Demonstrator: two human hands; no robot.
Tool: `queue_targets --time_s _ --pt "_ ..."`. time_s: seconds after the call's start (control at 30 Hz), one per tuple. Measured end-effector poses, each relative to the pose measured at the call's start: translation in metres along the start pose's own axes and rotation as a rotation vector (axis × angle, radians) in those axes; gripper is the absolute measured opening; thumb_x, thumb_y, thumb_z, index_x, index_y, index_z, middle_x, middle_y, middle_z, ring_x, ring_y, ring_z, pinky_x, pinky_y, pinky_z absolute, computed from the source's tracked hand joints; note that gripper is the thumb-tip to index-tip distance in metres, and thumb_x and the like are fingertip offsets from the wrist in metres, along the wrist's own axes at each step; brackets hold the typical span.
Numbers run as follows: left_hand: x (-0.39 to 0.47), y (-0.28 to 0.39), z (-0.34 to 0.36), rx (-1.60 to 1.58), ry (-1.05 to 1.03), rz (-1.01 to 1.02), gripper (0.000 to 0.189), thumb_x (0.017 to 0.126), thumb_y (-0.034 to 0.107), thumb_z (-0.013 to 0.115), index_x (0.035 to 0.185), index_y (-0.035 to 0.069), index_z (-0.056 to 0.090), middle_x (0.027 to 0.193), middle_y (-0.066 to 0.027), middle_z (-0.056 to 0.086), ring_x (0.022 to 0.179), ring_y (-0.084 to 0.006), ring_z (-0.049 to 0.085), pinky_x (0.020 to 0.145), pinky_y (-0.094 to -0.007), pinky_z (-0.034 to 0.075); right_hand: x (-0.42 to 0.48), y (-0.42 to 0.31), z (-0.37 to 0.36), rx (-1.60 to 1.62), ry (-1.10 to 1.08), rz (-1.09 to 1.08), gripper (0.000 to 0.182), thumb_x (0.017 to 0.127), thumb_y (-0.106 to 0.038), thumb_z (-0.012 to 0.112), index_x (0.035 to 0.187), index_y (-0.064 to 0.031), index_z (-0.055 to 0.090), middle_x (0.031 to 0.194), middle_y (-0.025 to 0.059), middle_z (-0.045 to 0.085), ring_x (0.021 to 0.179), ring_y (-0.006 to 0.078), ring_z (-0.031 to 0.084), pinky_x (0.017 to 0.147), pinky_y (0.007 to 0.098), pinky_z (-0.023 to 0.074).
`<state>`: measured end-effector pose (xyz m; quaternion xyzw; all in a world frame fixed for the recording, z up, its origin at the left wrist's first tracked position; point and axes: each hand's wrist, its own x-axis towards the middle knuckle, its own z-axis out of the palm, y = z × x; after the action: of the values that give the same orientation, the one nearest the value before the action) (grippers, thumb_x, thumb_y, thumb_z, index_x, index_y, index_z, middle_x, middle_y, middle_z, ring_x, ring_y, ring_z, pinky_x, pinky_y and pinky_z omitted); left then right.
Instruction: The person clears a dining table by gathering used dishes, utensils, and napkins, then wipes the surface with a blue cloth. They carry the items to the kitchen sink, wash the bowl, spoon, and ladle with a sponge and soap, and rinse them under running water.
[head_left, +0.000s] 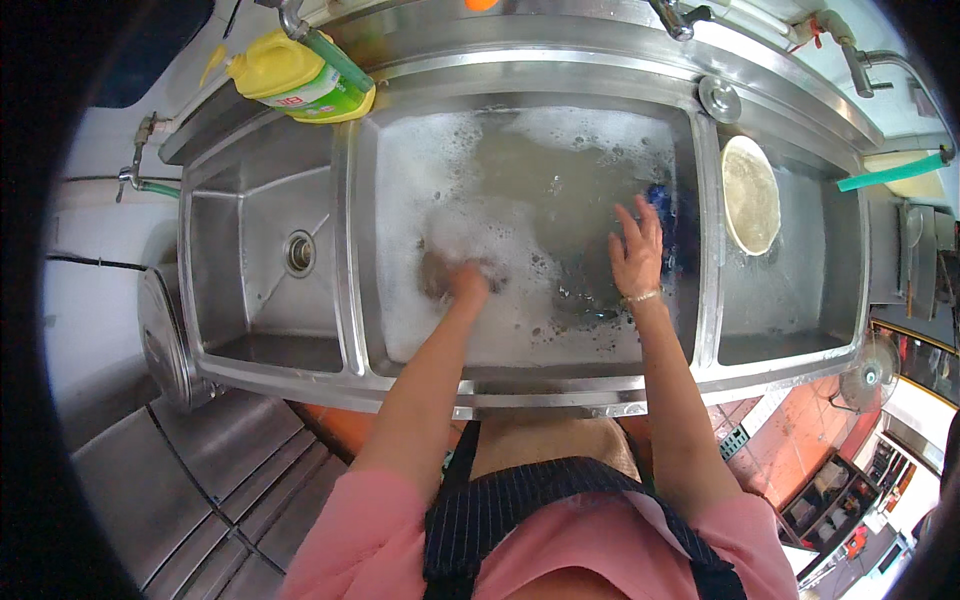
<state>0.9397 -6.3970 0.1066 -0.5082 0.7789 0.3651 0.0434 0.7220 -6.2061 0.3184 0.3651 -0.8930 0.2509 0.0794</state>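
Observation:
Cloudy, soapy water (517, 165) with white foam fills the wide middle basin of a stainless steel sink (525, 381). My left hand (470, 282) dips into the suds left of the middle. Its fingers are under the surface, so what they touch is hidden. Over the right part of the same basin, my right hand (639, 259) is spread, fingers apart and nothing in it. Just beyond its fingertips a dark blue thing (659, 198) shows by the right wall, partly under water; its kind is unclear. A band circles my right wrist.
A yellow detergent jug (285, 71) stands at the back left. The left basin has a drain (301, 253). In the right basin sits a pale round bowl (751, 195). A metal drain strainer (720, 99) rests on the divider. Taps (675, 21) and a green hose (892, 172) overhang the sink.

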Motion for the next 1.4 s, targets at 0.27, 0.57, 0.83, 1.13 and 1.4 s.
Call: queue_targets --time_s 0.27,0.57,0.83,1.13,1.4 --pt "-0.016 0.077 -0.095 -0.034 0.096 0.271 0.026 0.083 0.021 0.05 0.09 -0.002 0.058 0.088 -0.0211 0.06 0.085 -0.0408 0.055 0.075 -0.0411 0.045 0.014 0.076 0.072 -0.102 -0.406 0.835 0.044 0.074 -0.018 0.059 0.116 -0.0037 0.052 0.112 0.0203 0.053 0.096 0.0371 0.054 0.084 0.0383 0.0445" --pt "0.003 0.093 -0.09 -0.779 -0.388 -0.084 0.023 0.083 0.02 0.053 0.097 0.002 0.056 0.084 -0.0085 0.059 0.075 -0.0221 0.056 0.066 -0.0364 0.047 0.035 -0.051 0.037 0.947 -0.514 0.552 0.028 0.07 -0.007 0.051 0.095 -0.0019 0.063 0.075 0.0077 0.064 0.064 0.0177 0.056 0.061 0.0302 0.0449" --pt "-0.02 0.159 -0.096 -1.127 -0.601 -0.318 0.027 0.086 0.008 0.042 0.113 0.009 0.045 0.093 -0.007 0.054 0.077 -0.0183 0.054 0.061 -0.0356 0.049 0.008 -0.081 0.115 0.452 -0.426 -0.065 0.035 0.07 -0.01 0.058 0.105 -0.008 0.053 0.101 0.013 0.056 0.093 0.0313 0.053 0.081 0.0393 0.043" --pt "-0.011 0.178 -0.095 -0.651 -0.622 -0.246 0.027 0.082 0.001 0.037 0.107 0.008 0.045 0.081 -0.0058 0.051 0.052 -0.013 0.047 0.042 -0.0248 0.042 0.011 -0.044 0.116 -0.109 -0.36 -0.204 0.026 0.07 -0.019 0.058 0.095 -0.0161 0.055 0.1 0.0044 0.052 0.097 0.022 0.047 0.073 0.0388 0.0385" --pt "0.0 0.172 -0.032 -1.193 -0.381 -0.295 0.028 0.085 0.018 0.048 0.113 0.016 0.05 0.072 -0.0012 0.053 0.055 -0.0109 0.049 0.04 -0.0228 0.036 0.017 -0.05 0.128 0.365 -0.28 0.777 0.056 0.078 -0.034 0.056 0.12 -0.005 0.034 0.103 0.0271 0.054 0.093 0.0461 0.051 0.081 0.0473 0.0418"
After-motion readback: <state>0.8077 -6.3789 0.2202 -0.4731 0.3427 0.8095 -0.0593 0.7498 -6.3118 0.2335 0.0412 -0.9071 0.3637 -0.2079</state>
